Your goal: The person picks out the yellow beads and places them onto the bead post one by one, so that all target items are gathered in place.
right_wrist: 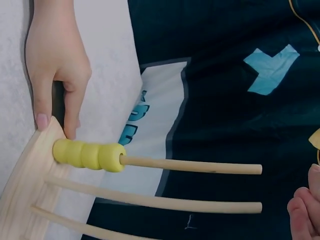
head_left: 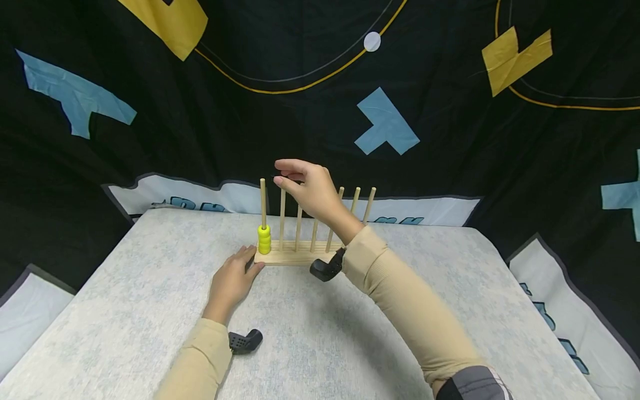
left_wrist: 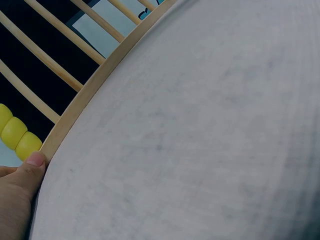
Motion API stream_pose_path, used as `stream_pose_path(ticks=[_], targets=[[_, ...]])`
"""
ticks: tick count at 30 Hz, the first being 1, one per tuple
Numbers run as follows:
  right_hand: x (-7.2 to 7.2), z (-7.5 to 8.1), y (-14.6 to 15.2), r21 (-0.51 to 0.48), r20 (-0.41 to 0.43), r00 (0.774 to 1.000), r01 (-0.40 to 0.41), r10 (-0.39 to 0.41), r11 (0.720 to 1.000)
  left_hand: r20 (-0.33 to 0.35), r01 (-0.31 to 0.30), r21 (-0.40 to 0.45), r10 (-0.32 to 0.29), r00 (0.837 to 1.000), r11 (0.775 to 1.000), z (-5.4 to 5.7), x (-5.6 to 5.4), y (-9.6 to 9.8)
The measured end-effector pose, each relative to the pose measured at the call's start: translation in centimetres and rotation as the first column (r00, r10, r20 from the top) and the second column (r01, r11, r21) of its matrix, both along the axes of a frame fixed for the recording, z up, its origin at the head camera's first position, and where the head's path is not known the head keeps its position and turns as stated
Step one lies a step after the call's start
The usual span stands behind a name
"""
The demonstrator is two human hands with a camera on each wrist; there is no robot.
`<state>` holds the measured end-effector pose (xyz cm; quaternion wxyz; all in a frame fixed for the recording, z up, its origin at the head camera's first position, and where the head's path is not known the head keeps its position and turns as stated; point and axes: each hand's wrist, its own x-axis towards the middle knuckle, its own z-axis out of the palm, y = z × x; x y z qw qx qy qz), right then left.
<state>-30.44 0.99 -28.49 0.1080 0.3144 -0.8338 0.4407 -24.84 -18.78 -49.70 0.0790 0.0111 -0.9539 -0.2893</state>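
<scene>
Left hand pinched base at nine o'clock. Right hand hung narrow, apparently empty, at twelve. Stacking yellow beads probably required another next.

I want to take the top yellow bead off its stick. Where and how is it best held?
I would pinch the top yellow bead by its rounded sides, coming from above along its stick. The upright stick runs through it and stands bare above, while the next bead touches it below. The left hand grips the base, which should keep it steady.
</scene>
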Motion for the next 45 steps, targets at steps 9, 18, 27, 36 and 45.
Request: stream_pose_path(ticks=[9, 18, 27, 36, 45], targets=[[1.0, -0.8, 3.4, -0.019, 0.030, 0.999, -0.011, 0.012, 1.000, 0.011, 0.001, -0.004, -0.001, 1.000, 1.000, 0.3, 0.0, 0.3], [2.7, -2.1, 6.5, -0.041, 0.107, 0.993, -0.037, 0.042, 0.998, 0.004, 0.011, -0.009, -0.011, 1.000, 1.000, 0.2, 0.1, 0.1], [4.6, -4.1, 9.5, -0.012, 0.140, 0.989, -0.055, 0.056, 0.998, -0.012, 0.013, -0.007, -0.013, 1.000, 1.000, 0.0, 0.0, 0.1], [6.4, -6.4, 12.2, 0.011, 0.170, 0.985, -0.046, 0.044, 0.999, -0.012, 0.020, -0.006, -0.020, 1.000, 1.000, 0.0, -0.1, 0.1], [6.9, -8.4, 16.2, 0.028, 0.209, 0.977, 0.033, -0.039, 0.999, -0.003, 0.016, -0.015, -0.016, 1.000, 1.000, -0.1, -0.1, 0.1]])
